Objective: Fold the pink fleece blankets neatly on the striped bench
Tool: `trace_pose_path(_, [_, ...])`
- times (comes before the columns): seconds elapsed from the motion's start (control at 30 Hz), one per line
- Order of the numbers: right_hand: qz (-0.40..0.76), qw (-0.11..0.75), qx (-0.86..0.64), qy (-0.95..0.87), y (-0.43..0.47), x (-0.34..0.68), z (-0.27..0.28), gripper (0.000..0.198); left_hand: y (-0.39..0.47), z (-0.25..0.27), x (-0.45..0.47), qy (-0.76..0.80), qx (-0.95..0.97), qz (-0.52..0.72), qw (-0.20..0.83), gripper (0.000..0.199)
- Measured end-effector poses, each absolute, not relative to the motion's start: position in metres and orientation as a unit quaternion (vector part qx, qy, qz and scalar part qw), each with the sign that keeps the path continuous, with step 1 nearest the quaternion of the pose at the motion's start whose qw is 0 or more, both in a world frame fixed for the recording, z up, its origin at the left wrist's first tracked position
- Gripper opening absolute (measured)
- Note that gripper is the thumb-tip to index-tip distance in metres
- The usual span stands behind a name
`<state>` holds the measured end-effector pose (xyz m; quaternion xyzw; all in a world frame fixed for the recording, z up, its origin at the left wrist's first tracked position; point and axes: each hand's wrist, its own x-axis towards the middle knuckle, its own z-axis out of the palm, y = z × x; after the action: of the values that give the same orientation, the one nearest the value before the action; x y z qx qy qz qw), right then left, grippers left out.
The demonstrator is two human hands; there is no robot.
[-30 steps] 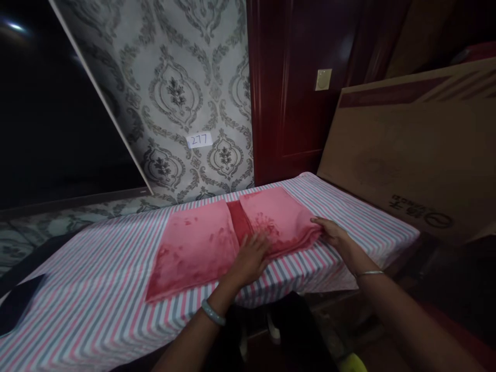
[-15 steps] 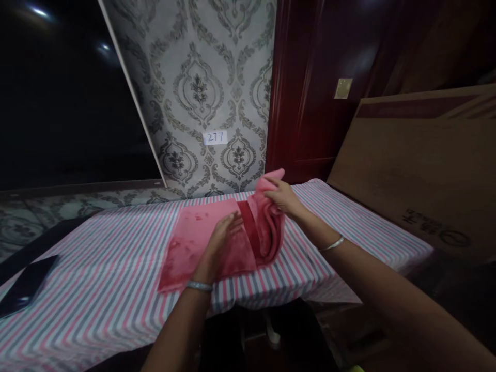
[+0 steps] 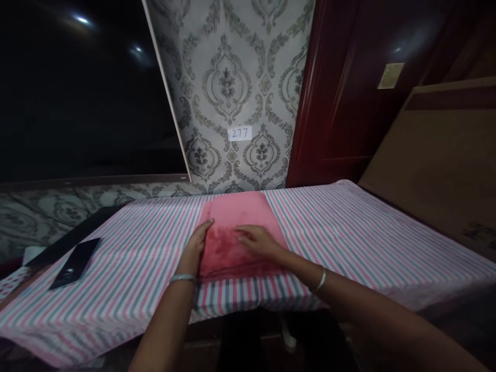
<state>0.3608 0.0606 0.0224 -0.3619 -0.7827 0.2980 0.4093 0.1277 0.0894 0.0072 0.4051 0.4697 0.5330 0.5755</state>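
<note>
A pink plush towel (image 3: 248, 206) with deeper red patches lies folded into a compact rectangle on the striped tablecloth. My left hand (image 3: 197, 240) rests along the towel's left edge, thumb stretched forward; some of its fingers are hidden against the side. On top of the towel, right of its middle, my right hand (image 3: 258, 240) lies with the index finger stretched out and the other fingers loosely bent. Neither hand grips the fabric. The folded layers show at the near edge.
The striped tablecloth (image 3: 329, 232) covers the table. A dark phone (image 3: 75, 263) lies at the left. Behind stand a large black screen (image 3: 85, 103) and a wall with a card marked 277 (image 3: 239, 133). A cardboard box (image 3: 442, 155) leans at the right.
The raised right part of the towel has come down over the left part, making a smaller stack. My right hand has let go and moved onto the top; my left hand has shifted to the left edge.
</note>
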Motion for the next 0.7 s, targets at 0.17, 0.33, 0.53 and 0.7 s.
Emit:
trace_pose_path(0.17, [0.217, 0.467, -0.493, -0.701, 0.082, 0.432, 0.005, 0.036, 0.108, 0.008, 0.132, 0.511, 0.418, 0.559, 0.501, 0.069])
trace_pose_path(0.33, [0.268, 0.450, -0.562, -0.640, 0.087, 0.458, -0.026, 0.053, 0.137, 0.022, 0.140, 0.547, 0.455, 0.559, 0.426, 0.065])
trace_pose_path(0.53, [0.367, 0.443, -0.554, -0.602, 0.082, 0.448, -0.047, 0.065, 0.130, 0.019, 0.120, 0.576, 0.484, 0.575, 0.322, 0.053])
trace_pose_path(0.7, [0.434, 0.426, -0.546, -0.577, 0.072, 0.441, -0.045, 0.074, 0.128, 0.009, 0.095, 0.640, 0.459, 0.533, 0.309, 0.047])
